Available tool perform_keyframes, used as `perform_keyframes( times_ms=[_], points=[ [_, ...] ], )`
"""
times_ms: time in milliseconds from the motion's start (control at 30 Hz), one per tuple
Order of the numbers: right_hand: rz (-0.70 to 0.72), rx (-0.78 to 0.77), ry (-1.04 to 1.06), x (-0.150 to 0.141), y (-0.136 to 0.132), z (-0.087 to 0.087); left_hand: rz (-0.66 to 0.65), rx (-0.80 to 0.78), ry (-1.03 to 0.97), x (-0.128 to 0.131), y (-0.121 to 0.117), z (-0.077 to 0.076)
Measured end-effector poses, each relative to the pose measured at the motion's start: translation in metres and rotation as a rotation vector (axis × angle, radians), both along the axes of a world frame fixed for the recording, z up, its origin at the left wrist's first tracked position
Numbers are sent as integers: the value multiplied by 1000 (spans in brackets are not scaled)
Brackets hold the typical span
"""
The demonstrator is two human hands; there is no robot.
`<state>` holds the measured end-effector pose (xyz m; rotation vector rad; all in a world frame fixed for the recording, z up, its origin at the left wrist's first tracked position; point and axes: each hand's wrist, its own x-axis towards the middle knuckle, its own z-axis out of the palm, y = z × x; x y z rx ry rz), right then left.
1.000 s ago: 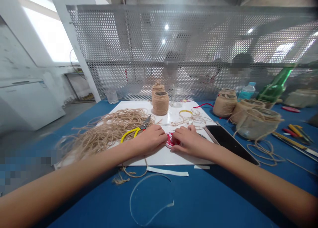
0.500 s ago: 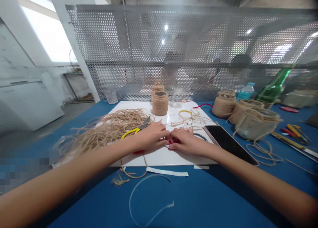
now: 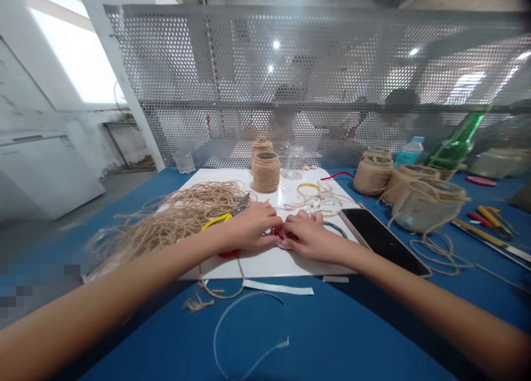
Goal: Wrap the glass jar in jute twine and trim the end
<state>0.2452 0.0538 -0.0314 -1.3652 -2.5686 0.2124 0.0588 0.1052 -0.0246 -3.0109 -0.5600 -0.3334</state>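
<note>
My left hand [image 3: 258,226] and my right hand [image 3: 305,234] meet over the white board [image 3: 265,265], fingertips pinched close together. Between them is a bit of red cord [image 3: 278,233] on what looks like a thin pale hoop, mostly hidden by the fingers. Yellow-handled scissors [image 3: 222,220] lie beside my left hand, blades pointing away; something red shows under that wrist. A dark hoop [image 3: 335,228] lies just right of my right hand, next to a black phone [image 3: 384,241].
Loose jute twine [image 3: 178,215] is heaped on the left. Twine-wrapped jars [image 3: 266,172] stand at the back, with more jars [image 3: 373,173] and a green bottle [image 3: 458,140] on the right. A clear plastic strip [image 3: 216,337] lies in front. A perforated metal screen [image 3: 240,66] closes off the back.
My fingers have shifted slightly around the red cord, and more of it shows between them. The whole view has moved a little; other things lie as before.
</note>
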Motion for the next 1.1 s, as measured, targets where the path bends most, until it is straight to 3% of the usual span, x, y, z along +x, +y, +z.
perform_keyframes(
  times_ms=[500, 900, 1100],
  points=[
    [89, -11, 18, 12, 3, 5, 22, 46, -9, 5, -8, 1],
    [164, -32, 106, 16, 8, -9, 98, -82, -9, 7, -2, -4],
    [168, -10, 110, 17, 7, -7, 124, -110, -15, 6, -5, -4]
  ],
)
